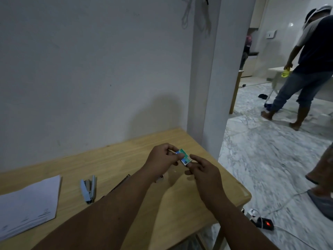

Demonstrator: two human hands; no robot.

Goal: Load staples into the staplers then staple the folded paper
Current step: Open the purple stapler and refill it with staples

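Observation:
Above the wooden table (126,156), both hands hold a small green staple box (184,157). My left hand (162,159) pinches its near-left end. The fingertips of my right hand (203,170) touch its right end. A light blue stapler (88,189) lies hinged wide on the table, left of my left forearm. A second stapler (120,182) is mostly hidden under that forearm. The folded white paper (28,202) lies at the table's left edge.
A white wall and a pillar (205,73) stand right behind the table. On the marble floor to the right lie a power strip with cables (261,221). A person (306,69) walks at the far right, and another person's leg (322,177) is close by.

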